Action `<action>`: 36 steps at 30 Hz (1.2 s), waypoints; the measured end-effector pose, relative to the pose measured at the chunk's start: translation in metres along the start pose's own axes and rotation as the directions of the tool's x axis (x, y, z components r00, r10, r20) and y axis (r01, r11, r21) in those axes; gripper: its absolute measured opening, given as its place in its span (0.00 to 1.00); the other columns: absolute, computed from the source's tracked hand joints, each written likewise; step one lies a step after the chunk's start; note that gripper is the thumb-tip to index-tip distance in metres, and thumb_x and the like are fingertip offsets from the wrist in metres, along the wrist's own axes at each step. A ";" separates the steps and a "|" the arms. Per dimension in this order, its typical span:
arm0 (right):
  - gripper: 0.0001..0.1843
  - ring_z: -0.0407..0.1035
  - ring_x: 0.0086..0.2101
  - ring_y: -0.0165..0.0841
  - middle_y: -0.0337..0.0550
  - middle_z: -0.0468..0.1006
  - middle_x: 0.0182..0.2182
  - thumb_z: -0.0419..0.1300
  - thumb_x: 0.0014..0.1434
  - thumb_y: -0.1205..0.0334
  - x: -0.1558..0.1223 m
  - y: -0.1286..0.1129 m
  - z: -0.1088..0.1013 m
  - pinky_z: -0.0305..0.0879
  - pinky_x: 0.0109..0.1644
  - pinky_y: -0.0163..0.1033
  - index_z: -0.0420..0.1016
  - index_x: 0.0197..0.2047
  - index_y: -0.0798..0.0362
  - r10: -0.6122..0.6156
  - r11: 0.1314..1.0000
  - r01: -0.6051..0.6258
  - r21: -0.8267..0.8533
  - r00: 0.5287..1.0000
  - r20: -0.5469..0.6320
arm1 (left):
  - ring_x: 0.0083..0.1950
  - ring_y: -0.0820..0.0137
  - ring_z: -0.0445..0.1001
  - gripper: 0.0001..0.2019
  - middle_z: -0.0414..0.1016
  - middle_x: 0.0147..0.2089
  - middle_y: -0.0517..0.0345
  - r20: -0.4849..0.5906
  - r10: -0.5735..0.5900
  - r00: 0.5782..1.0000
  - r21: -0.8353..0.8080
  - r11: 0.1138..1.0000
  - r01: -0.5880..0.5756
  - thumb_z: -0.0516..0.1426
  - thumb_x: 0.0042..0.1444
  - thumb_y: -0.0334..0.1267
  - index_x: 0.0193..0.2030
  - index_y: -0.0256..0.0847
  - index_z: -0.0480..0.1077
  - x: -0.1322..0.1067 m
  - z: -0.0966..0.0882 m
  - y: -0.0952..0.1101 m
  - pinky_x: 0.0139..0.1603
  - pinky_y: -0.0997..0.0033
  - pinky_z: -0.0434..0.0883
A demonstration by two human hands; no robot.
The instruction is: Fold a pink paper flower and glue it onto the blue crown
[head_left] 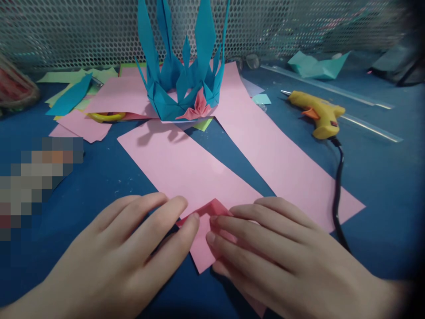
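Note:
A small pink folded paper piece [206, 223] lies on the blue table [109, 177] near the front edge. My left hand [133, 248] rests on its left side, fingers stretched flat, the fingertips pressing the fold. On the right side my right hand [275, 248] lies with its fingers flat, covering much of the paper. Both hands meet at the raised, darker pink fold in the middle.
Two long pink paper strips [186, 164] [282, 159] lie beyond the hands. A blue paper crown with a pink flower [182, 84] stands at the back. A yellow glue gun [317, 113] with a black cord [337, 195] lies to the right. Paper scraps and yellow scissors [106, 116] lie at left.

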State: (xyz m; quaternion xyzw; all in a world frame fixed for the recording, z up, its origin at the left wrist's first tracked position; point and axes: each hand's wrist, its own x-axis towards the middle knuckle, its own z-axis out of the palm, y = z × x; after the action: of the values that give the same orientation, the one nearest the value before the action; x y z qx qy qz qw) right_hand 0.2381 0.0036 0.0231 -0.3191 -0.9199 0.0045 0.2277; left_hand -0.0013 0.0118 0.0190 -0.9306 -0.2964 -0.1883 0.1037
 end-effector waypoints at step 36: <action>0.15 0.74 0.44 0.32 0.36 0.84 0.44 0.51 0.72 0.66 -0.007 0.000 0.002 0.65 0.51 0.40 0.80 0.43 0.52 0.073 0.993 -0.073 0.098 0.997 -0.002 | 0.40 0.70 0.77 0.16 0.80 0.41 0.63 -0.010 -0.004 1.000 -0.107 0.994 0.003 0.44 0.65 0.24 0.46 0.42 0.70 -0.005 0.002 0.011 0.37 0.68 0.72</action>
State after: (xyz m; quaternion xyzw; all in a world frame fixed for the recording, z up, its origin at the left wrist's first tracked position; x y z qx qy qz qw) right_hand 0.2419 -0.0007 0.0182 -0.3410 -0.9057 0.0568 0.2453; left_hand 0.0020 0.0006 0.0145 -0.9332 -0.2871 -0.2088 0.0547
